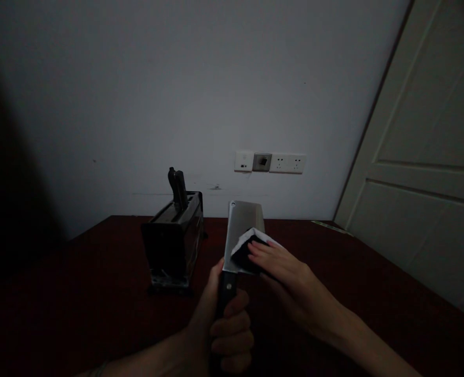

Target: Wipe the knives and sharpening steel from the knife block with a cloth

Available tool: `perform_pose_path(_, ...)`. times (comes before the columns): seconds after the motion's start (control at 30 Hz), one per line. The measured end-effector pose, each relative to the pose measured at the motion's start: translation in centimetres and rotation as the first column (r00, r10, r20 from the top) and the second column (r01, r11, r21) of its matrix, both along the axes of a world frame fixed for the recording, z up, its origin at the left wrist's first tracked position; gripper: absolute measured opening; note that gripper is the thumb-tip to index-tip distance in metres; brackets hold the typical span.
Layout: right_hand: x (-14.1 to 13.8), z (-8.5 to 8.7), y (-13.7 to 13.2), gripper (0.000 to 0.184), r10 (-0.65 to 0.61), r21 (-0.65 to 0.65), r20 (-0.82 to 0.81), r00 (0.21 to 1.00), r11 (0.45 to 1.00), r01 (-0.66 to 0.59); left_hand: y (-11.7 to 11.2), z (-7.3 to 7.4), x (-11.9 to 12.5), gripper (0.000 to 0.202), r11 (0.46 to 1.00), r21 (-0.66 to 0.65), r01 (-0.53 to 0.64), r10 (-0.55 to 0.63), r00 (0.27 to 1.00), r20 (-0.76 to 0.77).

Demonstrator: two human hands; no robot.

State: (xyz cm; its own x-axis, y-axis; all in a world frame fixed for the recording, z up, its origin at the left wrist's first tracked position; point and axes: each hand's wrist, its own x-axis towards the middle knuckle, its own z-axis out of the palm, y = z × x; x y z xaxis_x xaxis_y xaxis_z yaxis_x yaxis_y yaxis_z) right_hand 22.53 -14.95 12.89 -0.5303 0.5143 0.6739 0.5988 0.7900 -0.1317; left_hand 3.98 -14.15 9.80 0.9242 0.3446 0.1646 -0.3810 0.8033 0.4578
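A cleaver with a broad metal blade and a black riveted handle points away from me, its blade raised. My left hand is wrapped round the handle. Against the lower part of the blade, my right hand presses a black and white cloth, fingers laid over it. The cloth and hand cover part of the blade. To the left stands a black knife block with black-handled knives sticking up out of its top slots.
The dark red table meets a pale wall. Low on the wall is a row of sockets and switches. A pale panelled door is on the right. The lighting is dim, darkest at the left.
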Motion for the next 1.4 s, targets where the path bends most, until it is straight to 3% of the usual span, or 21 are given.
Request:
perform_pose_path(0.1,-1.0,-0.4,-1.3,0.043,0.084,-0.002,0.018,0.996,0.996,-0.084,0.3,0.0,-0.1,0.070,0.999,-0.039,-0.017,0.017,1.000,0.005)
perform_pose_path(0.23,-1.4,0.4,-2.1,0.044,0.145,-0.060,0.045,0.988,0.988,-0.142,0.6,-0.2,-0.1,0.070,0.998,-0.061,-0.026,0.025,1.000,-0.016)
perform_pose_path(0.33,-1.1,1.6,-1.7,0.036,0.134,-0.194,-0.054,0.989,0.971,-0.142,0.6,-0.2,0.0,0.070,0.999,-0.034,-0.022,0.022,0.999,-0.024)
perform_pose_path(0.4,-0.5,2.6,-1.1,0.029,0.052,-0.298,-0.197,0.979,0.948,-0.111,0.6,-0.2,0.1,0.070,1.000,-0.010,-0.018,0.018,1.000,-0.009)
perform_pose_path(0.47,0.1,3.6,-0.4,0.024,-0.094,-0.356,-0.408,0.908,0.932,-0.063,0.4,-0.2,0.2,0.068,0.999,0.001,-0.034,0.034,0.999,0.008)
perform_pose_path(0.57,0.9,4.9,0.8,0.023,-0.229,-0.371,-0.694,0.682,0.926,-0.066,0.4,-0.5,0.4,0.067,0.999,0.018,-0.027,0.026,0.999,0.033)
perform_pose_path(0.63,1.2,5.6,1.4,0.025,-0.246,-0.368,-0.789,0.562,0.923,-0.112,0.5,-0.9,0.5,0.066,1.000,0.030,-0.006,0.005,0.999,0.036)
perform_pose_path(0.73,1.5,5.8,2.2,0.023,-0.297,-0.406,-0.823,0.484,0.904,-0.136,0.6,-1.6,0.7,0.067,1.000,0.026,0.002,-0.003,1.000,0.015)
perform_pose_path(0.9,1.8,5.0,3.3,0.024,-0.370,-0.497,-0.758,0.536,0.861,-0.108,0.4,-1.9,1.0,0.068,1.000,0.031,0.002,-0.001,0.999,-0.037)
perform_pose_path(1.03,0.9,4.1,3.9,0.025,-0.366,-0.448,-0.687,0.628,0.893,0.031,0.1,-1.7,1.1,0.066,0.999,0.039,-0.001,0.003,0.999,-0.052)
perform_pose_path(1.2,0.0,3.3,3.8,0.022,-0.165,-0.093,-0.400,0.901,0.986,0.139,0.1,-1.9,1.1,0.067,1.000,0.011,-0.005,0.006,0.998,-0.064)
perform_pose_path(1.33,0.7,3.5,3.3,0.021,-0.097,0.275,-0.195,0.976,0.950,0.149,0.3,-2.3,1.1,0.065,1.000,-0.001,-0.005,0.005,0.998,-0.064)
perform_pose_path(1.4,0.8,3.8,3.0,0.023,-0.062,0.297,-0.029,0.998,0.952,0.068,0.4,-2.4,1.0,0.065,1.000,0.008,0.000,0.001,0.998,-0.066)
